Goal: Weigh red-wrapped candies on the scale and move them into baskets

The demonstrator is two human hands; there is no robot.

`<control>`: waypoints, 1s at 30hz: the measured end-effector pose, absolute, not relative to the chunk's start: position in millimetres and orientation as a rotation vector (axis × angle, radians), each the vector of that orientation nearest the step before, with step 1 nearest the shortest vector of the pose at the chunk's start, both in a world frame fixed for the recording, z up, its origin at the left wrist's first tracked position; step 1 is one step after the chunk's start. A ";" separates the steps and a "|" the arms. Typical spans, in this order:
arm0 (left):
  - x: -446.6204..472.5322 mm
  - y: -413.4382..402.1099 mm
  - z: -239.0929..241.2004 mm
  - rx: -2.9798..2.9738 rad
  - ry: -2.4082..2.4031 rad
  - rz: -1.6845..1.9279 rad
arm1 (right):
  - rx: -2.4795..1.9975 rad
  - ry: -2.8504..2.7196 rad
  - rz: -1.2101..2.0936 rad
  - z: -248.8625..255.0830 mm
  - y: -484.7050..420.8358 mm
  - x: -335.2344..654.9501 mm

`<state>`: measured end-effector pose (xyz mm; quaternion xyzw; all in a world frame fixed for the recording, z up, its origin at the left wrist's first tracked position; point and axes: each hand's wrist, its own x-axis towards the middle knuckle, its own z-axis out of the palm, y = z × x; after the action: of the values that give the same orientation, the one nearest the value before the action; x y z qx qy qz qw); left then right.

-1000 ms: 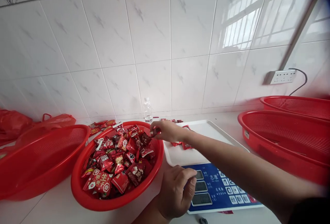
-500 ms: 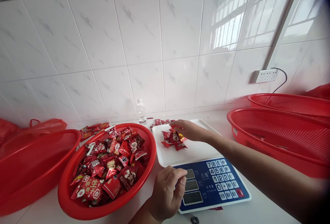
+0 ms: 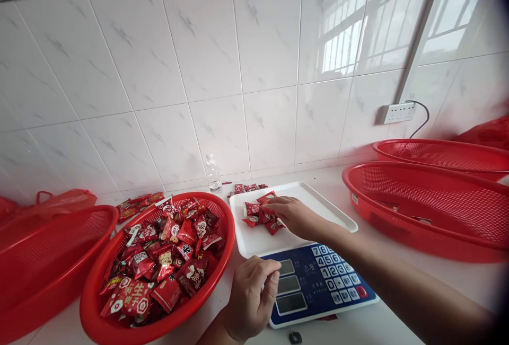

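My right hand (image 3: 292, 215) reaches over the white weighing pan (image 3: 314, 196), fingers stretched out and touching a small pile of red candy packets (image 3: 274, 227). Its fingertips partly cover the pile, and what lies under the palm is hidden. Closed loosely with the thumb by the bent fingers, my left hand (image 3: 252, 294) stays beside the left edge of the blue scale panel (image 3: 310, 268). I see nothing in it. To its left, a round red basket (image 3: 228, 239) is heaped with red wrapped packets (image 3: 167, 260) of several designs.
Another red basket (image 3: 97, 218) stands far left, with more packets (image 3: 137, 206) behind. A clear bottle (image 3: 212, 173) and loose packets (image 3: 246, 188) lie near the tiled wall. Large red baskets (image 3: 369, 210) stand at right. A small black object (image 3: 295, 337) lies before the scale.
The view has shifted slightly to the right. My right hand has moved a little over the pile; a gold packet seen beneath it is now hidden. My left hand keeps its closed shape.
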<state>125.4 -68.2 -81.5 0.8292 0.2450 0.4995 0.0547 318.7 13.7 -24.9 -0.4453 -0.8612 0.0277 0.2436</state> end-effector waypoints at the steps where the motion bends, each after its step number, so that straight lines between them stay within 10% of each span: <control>1: 124.3 -67.3 -82.0 2.513 0.756 1.516 | -1.219 -2.305 0.080 -23.8 8.8 321.1; 11: 129.4 -72.7 -54.8 2.331 1.039 1.341 | -1.159 -1.919 0.043 -58.6 -53.6 341.7; 30: 160.2 14.4 3.5 2.558 1.259 -0.238 | -0.924 -1.731 0.056 -64.1 -72.6 358.6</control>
<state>160.2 14.4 3.5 0.8853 0.4356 -0.0824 0.1400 358.6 -72.6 -64.1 -0.3914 -0.7332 0.0236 0.5556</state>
